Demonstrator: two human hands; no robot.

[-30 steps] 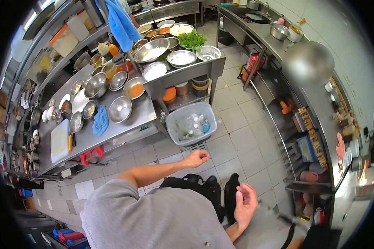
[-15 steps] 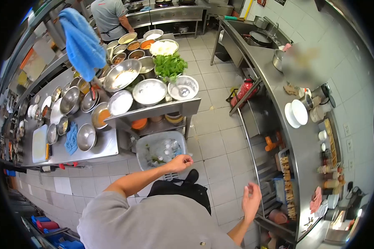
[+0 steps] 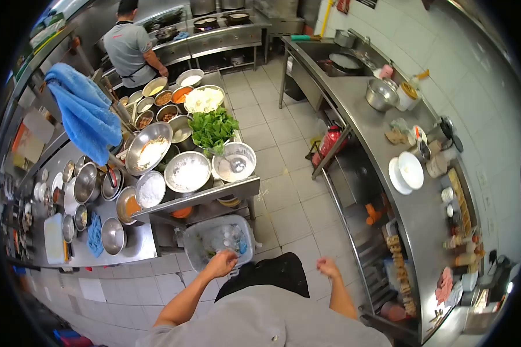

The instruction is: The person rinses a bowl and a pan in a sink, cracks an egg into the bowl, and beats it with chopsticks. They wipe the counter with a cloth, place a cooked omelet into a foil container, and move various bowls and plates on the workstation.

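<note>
My left hand [image 3: 221, 264] hangs over the near rim of a translucent plastic bin [image 3: 191, 236], which stands on the floor with crumpled clear plastic and green scraps inside. Its fingers are curled together; whatever they hold, if anything, is hidden. Off to the right, my right hand [image 3: 328, 268] is raised over the floor tiles, away from any object. Motion blurs its fingers. A black apron [image 3: 266, 277] lies between the two hands.
A steel prep counter with bowls, green leaves [image 3: 213, 128] and a blue towel [image 3: 87, 110] lies ahead left. On the right runs a long steel counter [image 3: 382, 133] with white bowls [image 3: 410, 170]. A co-worker [image 3: 130, 49] stands near the stove [image 3: 220, 37]. A tiled aisle [image 3: 278, 173] runs between.
My view has tilted up and shifted, showing more of the co-worker and stove. My left hand has drawn back toward my body beside the bin. My right hand has moved inward, closer to my body.
</note>
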